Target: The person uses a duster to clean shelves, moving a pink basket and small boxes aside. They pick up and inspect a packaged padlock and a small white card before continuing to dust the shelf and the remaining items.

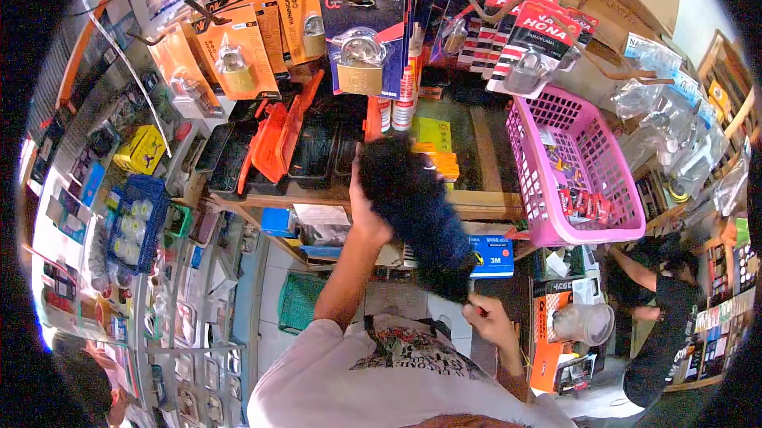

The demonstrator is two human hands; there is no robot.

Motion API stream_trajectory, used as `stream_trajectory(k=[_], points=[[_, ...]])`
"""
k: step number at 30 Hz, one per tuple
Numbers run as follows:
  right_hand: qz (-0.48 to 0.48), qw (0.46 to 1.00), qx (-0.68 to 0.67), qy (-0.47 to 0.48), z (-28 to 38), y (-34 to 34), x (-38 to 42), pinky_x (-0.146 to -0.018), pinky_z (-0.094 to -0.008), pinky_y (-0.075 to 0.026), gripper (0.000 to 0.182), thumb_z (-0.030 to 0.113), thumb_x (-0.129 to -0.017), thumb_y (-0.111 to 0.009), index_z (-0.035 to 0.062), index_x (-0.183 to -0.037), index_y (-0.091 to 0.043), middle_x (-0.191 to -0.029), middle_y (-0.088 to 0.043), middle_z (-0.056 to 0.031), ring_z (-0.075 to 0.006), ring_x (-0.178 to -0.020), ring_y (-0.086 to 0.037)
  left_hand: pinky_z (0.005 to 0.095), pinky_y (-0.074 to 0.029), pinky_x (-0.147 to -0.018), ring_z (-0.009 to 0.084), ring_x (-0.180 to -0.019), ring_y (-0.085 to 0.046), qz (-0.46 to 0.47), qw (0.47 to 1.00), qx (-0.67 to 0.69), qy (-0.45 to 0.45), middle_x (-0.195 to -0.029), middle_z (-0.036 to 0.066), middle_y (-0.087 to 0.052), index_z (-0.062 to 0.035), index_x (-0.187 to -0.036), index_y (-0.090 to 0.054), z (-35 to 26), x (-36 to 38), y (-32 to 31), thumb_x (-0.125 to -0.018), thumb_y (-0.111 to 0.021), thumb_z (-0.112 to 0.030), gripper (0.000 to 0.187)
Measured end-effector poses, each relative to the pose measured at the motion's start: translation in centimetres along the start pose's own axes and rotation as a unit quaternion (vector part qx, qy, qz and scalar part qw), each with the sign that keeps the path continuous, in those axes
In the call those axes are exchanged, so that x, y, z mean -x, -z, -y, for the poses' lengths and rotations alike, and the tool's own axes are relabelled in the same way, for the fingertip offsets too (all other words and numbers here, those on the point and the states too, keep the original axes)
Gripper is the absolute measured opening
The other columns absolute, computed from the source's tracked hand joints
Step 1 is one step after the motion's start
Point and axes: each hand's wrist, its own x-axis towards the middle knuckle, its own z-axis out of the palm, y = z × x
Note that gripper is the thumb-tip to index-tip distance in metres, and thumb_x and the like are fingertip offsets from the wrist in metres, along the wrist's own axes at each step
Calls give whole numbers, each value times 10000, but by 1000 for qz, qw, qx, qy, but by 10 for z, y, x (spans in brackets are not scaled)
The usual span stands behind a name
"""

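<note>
A dark feather duster [421, 214], black at its upper end and bluish lower down, slants across the middle of the view. My right hand [490, 321] is closed round its handle at the lower end, where a bit of red shows. My left hand [369, 210] is raised at the duster's upper left side, against or just behind the fluffy part. Its fingers are mostly hidden, so their grip does not show. Just above the duster, red-and-white tubes [403, 103] stand by a hanging packaged padlock [359, 71].
Carded padlocks [236, 71] hang from hooks along the top. Black and orange bins [278, 142] line the wooden shelf at left, and a pink basket [583, 230] with small packets stands at right. Another person [671, 309] in dark clothes is at lower right. Glass cases [190, 333] fill the left.
</note>
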Motion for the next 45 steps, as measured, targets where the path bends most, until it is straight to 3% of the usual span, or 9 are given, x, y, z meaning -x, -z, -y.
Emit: stream_trajectory(k=[10,13,17,19,23,26,28,33,45], points=[[-13,1000,-14,-3,6,-3,1,-545,-251,-386,398,263,-935,-640,-34,-1197,-602,-681,-492,11,-67,-606,-424,643,-434,-961,459,-1073,-579,200,980,-3,15,-1179,232,-578,-68,-1377,-421,-6,-25,31,-933,-328,-647,735],[-54,995,-69,-49,1,-4,1,-541,-257,-382,393,238,-927,-648,-11,-1228,-605,-707,-502,17,-65,-605,-420,637,-459,-903,453,-1021,-600,-3,975,-172,-143,-1163,258,-582,-49,-1370,-427,9,-5,13,-912,-341,-690,792],[-11,999,-30,-18,37,-1,3,-550,-246,-365,326,221,-940,-630,22,-1198,-629,-718,-473,35,-52,-641,-405,569,-471,-908,420,-1013,-611,239,970,19,26,-1149,249,-597,-40,-1350,-466,-4,-29,49,-902,-342,-712,817],[5,999,-53,-10,15,3,3,-557,-236,-365,338,216,-943,-626,19,-1217,-623,-726,-484,33,-47,-648,-403,596,-474,-871,444,-979,-608,-27,981,-130,-141,-1137,244,-598,-41,-1349,-463,12,-7,-27,-895,-348,-722,826],[17,998,-36,38,23,9,10,-534,-227,-363,285,212,-952,-620,-14,-1125,-639,-703,-488,42,-35,-618,-404,548,-497,-873,370,-972,-627,251,967,-45,15,-1130,195,-612,-70,-1293,-533,-10,-25,23,-953,-359,-613,664],[-69,987,-143,-12,20,14,5,-458,-230,-343,229,223,-955,-624,-3,-922,-615,-646,-475,43,-37,-530,-404,544,-522,-812,368,-956,-633,-121,985,29,-117,-1081,214,-618,-45,-1271,-535,3,-4,-27,-976,-357,-573,630],[-90,964,-238,-70,35,25,-7,-355,-245,-307,372,354,-998,-527,65,-764,-528,-571,-466,16,-71,-407,-406,514,-553,-738,386,-845,-659,42,995,-77,-49,-983,219,-638,-20,-1208,-532,1,0,8,-966,-296,-624,692],[-141,919,-363,-56,22,47,-48,-496,-258,-467,503,226,-979,-551,133,-1432,-354,-960,-562,-80,-130,-651,-560,524,-559,-683,381,-779,-661,9,996,-75,-57,-939,227,-632,0,-1218,-519,-2,6,8,-970,-270,-615,708],[-118,930,-347,-14,30,64,-80,-647,-323,-560,638,82,-938,-548,153,-1504,-262,-1299,-538,-141,-206,-895,-643,511,-553,-713,344,-779,-641,18,994,-86,-69,-934,187,-620,-28,-1212,-538,-21,30,-4,-949,-290,-657,726]])
